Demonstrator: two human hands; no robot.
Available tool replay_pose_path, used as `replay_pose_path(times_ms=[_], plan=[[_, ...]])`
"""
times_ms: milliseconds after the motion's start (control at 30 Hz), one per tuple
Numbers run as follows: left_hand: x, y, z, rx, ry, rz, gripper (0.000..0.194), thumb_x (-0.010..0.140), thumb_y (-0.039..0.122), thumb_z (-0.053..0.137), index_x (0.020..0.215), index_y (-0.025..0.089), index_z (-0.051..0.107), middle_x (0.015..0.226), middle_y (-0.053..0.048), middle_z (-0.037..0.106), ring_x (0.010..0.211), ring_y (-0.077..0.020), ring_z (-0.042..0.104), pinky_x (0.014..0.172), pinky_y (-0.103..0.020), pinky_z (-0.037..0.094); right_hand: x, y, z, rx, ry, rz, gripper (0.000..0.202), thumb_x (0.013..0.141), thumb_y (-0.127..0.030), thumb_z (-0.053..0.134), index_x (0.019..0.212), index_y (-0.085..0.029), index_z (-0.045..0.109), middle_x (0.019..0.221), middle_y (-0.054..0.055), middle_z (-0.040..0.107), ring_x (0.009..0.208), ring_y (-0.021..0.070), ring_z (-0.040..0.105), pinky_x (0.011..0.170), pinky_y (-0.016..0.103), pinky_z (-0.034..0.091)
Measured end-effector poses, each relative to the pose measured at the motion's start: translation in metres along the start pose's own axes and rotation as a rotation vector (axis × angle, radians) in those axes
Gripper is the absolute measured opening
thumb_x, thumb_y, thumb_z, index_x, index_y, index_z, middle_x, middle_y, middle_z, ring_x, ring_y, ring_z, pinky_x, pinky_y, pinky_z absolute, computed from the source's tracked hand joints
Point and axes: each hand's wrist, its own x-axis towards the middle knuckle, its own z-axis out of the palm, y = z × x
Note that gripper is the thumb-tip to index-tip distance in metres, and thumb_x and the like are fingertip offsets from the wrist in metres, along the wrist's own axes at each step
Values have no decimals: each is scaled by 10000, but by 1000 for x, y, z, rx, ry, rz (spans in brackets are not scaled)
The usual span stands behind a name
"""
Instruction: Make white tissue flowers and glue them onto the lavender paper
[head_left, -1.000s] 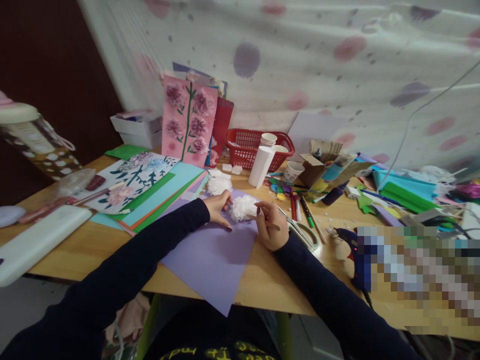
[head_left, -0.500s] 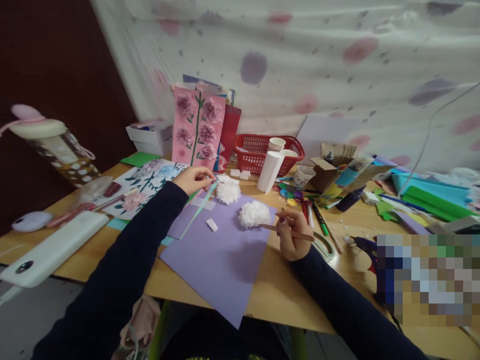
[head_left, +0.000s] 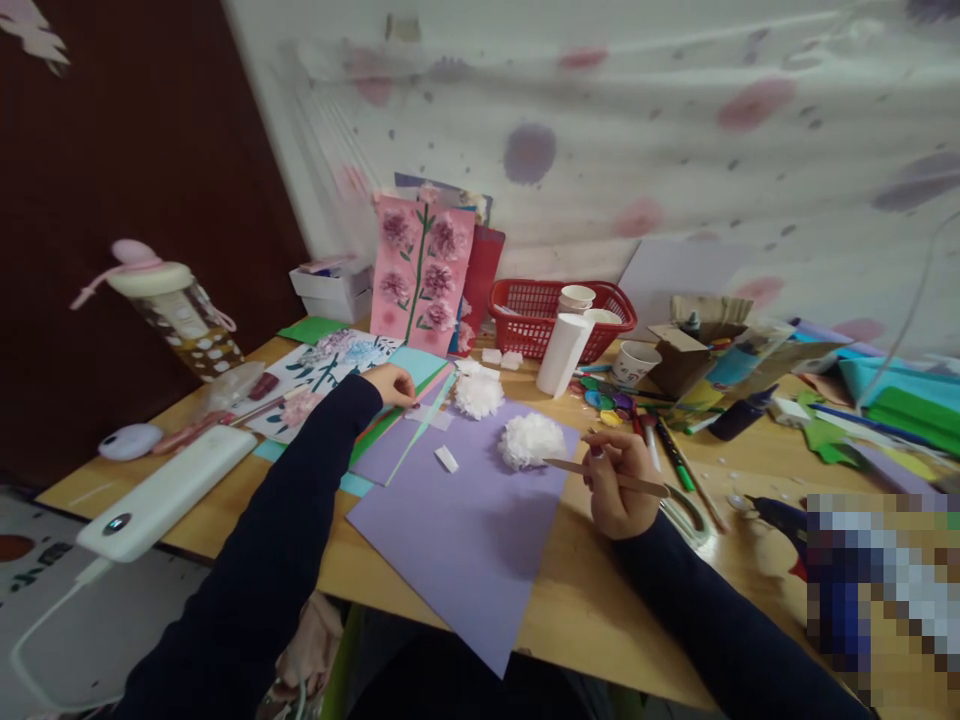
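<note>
1. While the right hand grips a slim brown tool between thumb and fingers, the ruffled white flower rests on the purple sheet, near its right edge.
2. With 12 o'clock away from the person, the right hand lies at 4 o'clock from the flower. The left hand is at 10, over the coloured papers, fingers curled; whether they pinch anything cannot be told.
3. The sheet's nearest corner, toward 6, juts past the front edge of the table. Far out at 9, a white device overhangs that edge too.
4. Plain purple surface spreads from the flower toward 6 and 7. A second white flower sits near, between 10 and 11; a red basket stands at 12.
5. Markings on the paper cup are too small to read.
6. The tool's tip points just above 9, close to the flower, contact unclear; its long axis runs back just below 3. The flower is a roundish mound.
</note>
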Motion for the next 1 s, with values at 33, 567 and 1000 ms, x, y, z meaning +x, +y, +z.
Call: replay_pose_path(times_ms=[33, 567, 1000], plan=[[-1, 0, -1, -19, 20, 7, 231, 537, 369, 716, 599, 173, 610, 581, -12, 641, 593, -154, 573, 577, -242, 412, 0, 0, 0, 4, 8, 2, 85, 888, -240, 482, 944, -209, 537, 509, -64, 491, 369, 97, 436, 372, 231, 334], [-4, 13, -1, -218, 22, 31, 312, 519, 391, 770, 600, 168, 566, 536, 16, 622, 554, -136, 578, 580, -251, 450, 3, 5, 0, 29, 35, 20, 91, 890, -255, 471, 945, -213, 529, 528, -64, 473, 386, 91, 420, 382, 225, 317], [-24, 108, 41, -615, -83, 299, 399, 540, 227, 801, 854, 143, 571, 718, 30, 613, 672, -93, 598, 675, -249, 507, 12, 10, -2, -54, 48, 71, 132, 846, -194, 423, 947, -219, 505, 532, -75, 422, 415, 105, 418, 435, 232, 334]])
